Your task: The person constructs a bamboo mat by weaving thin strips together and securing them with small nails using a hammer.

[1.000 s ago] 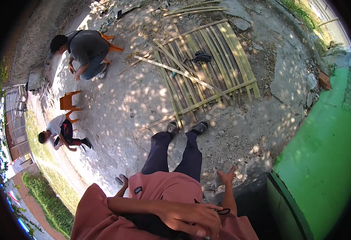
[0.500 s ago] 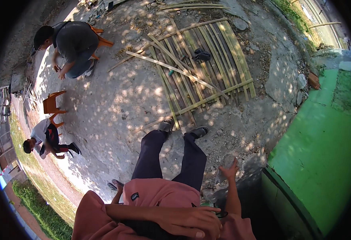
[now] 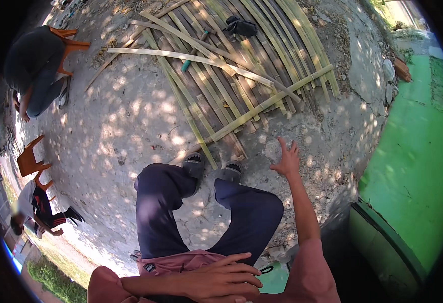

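My left hand (image 3: 221, 280) is held across my waist, its fingers spread and nothing in them. My right hand (image 3: 287, 159) reaches forward over the ground to the right of my knees, fingers apart, touching nothing. Beyond my sandals lies a panel of bamboo slats (image 3: 252, 112), set side by side with a crosspiece along the near edge. Several loose bamboo strips (image 3: 168, 53) lie slantwise over its left part. Among them is a tool with a teal handle (image 3: 186, 65), partly hidden. A black bundle (image 3: 240, 26) rests on the slats farther back.
At the left a person (image 3: 34, 65) bends forward on an orange chair (image 3: 72, 45). A second person (image 3: 34, 207) sits lower left, near another orange chair (image 3: 29, 159). A green surface (image 3: 408, 151) with a raised edge stands at the right, near a brick (image 3: 402, 69).
My knees have bent and the bamboo panel appears larger. My right hand has moved forward and up from beside my hip. My left hand stays across my waist, its fingers more spread.
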`<state>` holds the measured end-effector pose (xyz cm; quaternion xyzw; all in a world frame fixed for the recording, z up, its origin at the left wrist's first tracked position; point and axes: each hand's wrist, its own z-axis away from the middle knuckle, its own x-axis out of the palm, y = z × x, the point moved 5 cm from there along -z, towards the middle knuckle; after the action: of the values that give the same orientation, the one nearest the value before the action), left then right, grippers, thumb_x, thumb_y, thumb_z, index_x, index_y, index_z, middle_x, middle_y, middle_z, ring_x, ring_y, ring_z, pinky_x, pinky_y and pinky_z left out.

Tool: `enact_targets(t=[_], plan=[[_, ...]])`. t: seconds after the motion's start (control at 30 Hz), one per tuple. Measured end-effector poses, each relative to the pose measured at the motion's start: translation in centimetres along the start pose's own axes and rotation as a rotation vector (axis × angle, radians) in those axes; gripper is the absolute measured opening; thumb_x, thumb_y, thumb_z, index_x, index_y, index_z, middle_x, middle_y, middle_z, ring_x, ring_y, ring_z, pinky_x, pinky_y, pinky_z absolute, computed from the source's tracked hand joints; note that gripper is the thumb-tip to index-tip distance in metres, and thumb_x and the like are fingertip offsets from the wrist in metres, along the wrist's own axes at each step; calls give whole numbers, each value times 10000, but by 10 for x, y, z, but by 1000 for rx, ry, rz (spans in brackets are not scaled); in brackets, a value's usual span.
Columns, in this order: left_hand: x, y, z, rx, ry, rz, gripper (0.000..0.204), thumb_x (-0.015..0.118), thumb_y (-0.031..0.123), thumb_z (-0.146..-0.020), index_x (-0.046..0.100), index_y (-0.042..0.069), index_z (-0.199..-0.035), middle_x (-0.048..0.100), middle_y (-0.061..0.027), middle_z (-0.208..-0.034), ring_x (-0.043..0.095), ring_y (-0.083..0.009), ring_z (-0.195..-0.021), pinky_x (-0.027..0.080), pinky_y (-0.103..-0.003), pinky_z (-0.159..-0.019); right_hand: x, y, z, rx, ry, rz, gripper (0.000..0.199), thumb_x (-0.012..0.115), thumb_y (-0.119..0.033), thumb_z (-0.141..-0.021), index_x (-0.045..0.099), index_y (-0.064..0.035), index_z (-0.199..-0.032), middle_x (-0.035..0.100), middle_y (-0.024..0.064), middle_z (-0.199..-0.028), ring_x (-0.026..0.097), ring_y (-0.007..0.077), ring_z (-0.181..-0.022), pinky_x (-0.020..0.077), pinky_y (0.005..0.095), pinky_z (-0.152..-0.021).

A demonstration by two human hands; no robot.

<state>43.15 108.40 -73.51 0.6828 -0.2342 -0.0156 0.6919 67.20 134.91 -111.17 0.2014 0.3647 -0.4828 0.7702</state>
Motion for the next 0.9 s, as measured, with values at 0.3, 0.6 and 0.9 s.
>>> enact_targets(t=[0.3, 0.6, 0.9], plan=[[-53, -264, 10, 230, 93, -301, 357, 609, 368, -1118, 780, 66, -1200, 732, -123, -1304, 659, -355, -1309, 401, -627, -1217, 155, -2, -113, -218, 183, 3, 1510, 1081, -295, -473, 232, -415, -1717, 288, 335, -1694, 435, 534, -1467, 530, 618, -1074], [-65, -246, 13, 235, 347, -515, 244, 663, 262, -1065, 794, 66, -1129, 764, -145, -1241, 695, -374, -1258, 511, -572, -1136, 196, 12, -103, -204, 367, -35, 1557, 1074, -352, -505, 148, -335, -1756, 260, 278, -1738, 335, 491, -1568, 356, 631, -1233], [-86, -178, 109, 602, 681, -812, 293, 712, 344, -1045, 736, 67, -1138, 747, -165, -1033, 706, -366, -1020, 591, -466, -919, 227, 58, -67, -77, 433, -176, 1598, 1072, -407, -504, 103, -253, -1765, 298, 264, -1677, 336, 508, -1555, 286, 685, -1266]])
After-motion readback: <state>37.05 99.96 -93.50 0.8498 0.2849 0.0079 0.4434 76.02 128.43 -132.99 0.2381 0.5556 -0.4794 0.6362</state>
